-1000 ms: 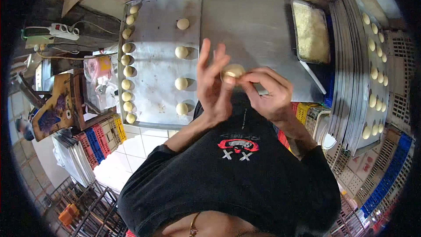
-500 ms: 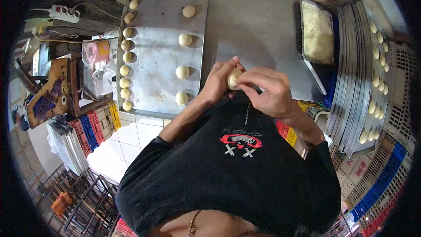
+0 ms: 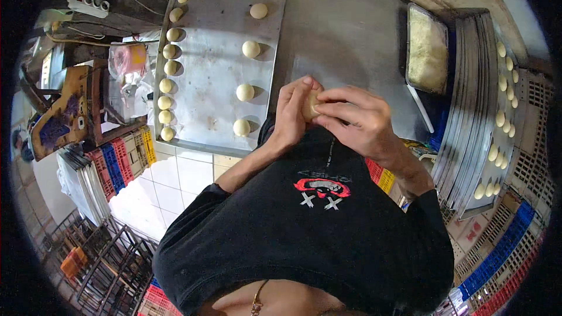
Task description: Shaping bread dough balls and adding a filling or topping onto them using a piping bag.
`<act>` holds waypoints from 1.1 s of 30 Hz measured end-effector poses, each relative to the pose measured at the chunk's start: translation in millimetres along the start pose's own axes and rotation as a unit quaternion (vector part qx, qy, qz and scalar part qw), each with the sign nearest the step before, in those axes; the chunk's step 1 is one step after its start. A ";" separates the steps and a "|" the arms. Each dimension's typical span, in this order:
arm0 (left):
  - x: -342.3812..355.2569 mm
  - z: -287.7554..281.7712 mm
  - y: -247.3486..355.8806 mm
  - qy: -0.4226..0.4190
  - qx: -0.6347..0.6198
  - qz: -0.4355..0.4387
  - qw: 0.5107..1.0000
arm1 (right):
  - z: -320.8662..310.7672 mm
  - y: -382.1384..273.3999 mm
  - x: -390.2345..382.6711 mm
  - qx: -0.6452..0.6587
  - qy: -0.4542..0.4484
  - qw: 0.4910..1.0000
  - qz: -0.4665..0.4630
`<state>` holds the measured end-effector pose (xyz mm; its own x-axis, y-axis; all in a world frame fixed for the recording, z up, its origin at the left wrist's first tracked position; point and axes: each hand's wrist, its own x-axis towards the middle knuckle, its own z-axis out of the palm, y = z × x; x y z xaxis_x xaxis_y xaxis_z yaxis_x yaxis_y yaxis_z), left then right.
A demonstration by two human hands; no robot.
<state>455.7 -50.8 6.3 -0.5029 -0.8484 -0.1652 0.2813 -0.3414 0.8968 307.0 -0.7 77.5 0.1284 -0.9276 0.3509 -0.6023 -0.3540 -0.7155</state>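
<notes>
Close in front of my body, a pale piece of dough (image 3: pixel 311 106) is held between both hands. My left hand (image 3: pixel 294 108) wraps round it from the left, its thumb and fingers closed on the dough. From the right, my right hand (image 3: pixel 358 114) pinches the dough's edge between thumb and fingertips. Much of the dough is covered by my fingers. Left of my hands lies a metal baking tray (image 3: pixel 213 82) with a column of round dough balls (image 3: pixel 166 86) along its left side and a wider-spaced column (image 3: pixel 245 92) nearer its right side.
Beyond my hands spreads a metal work surface (image 3: pixel 345 29). A shallow tray of pale yellow shreds (image 3: pixel 427 50) stands at its right, with a white stick-like tool (image 3: pixel 420 108) beside it. Farther right are stacked trays (image 3: pixel 468 93), the outermost bearing dough balls. Coloured crates (image 3: pixel 120 161) stand lower left.
The dough has become less visible as my fingers close further over it, the right fingertips pressing in at its edge. The view has shifted slightly; the trays' dough balls stay in place.
</notes>
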 end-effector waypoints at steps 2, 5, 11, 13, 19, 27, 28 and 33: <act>0.8 0.4 7.6 0.009 -0.007 -0.050 0.999 | 0.5 7.1 -3.7 0.024 -0.005 1.000 0.000; -0.5 0.4 10.7 0.061 -0.026 -0.135 0.989 | -4.4 1.8 10.2 0.036 -0.017 0.999 0.018; 9.0 -5.4 20.5 -0.021 -0.173 -0.236 0.956 | -5.9 12.2 14.3 0.067 -0.044 0.995 0.057; 10.8 -1.6 23.0 0.000 -0.198 -0.200 0.959 | -0.5 16.8 16.1 0.067 -0.020 0.996 0.055; 17.3 -32.4 -15.6 0.061 -0.200 -0.203 0.957 | 18.6 16.8 27.4 0.041 0.031 0.998 0.042; 52.3 -34.3 13.0 -0.045 0.027 -0.073 0.996 | 23.0 65.4 37.7 0.079 0.015 0.981 0.178; 64.2 -38.3 12.2 -0.044 0.030 -0.069 0.996 | 24.3 70.2 41.1 0.071 0.069 0.974 0.205; 175.3 -76.0 3.7 0.091 0.514 0.219 0.824 | 33.1 101.0 35.4 0.054 0.174 0.952 0.245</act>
<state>430.7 -231.5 -50.5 -0.3801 -0.8774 0.2928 -0.4840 0.4584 0.7454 276.9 -73.2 -2.3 -0.4275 -0.8955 0.1239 -0.4353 0.0838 -0.8964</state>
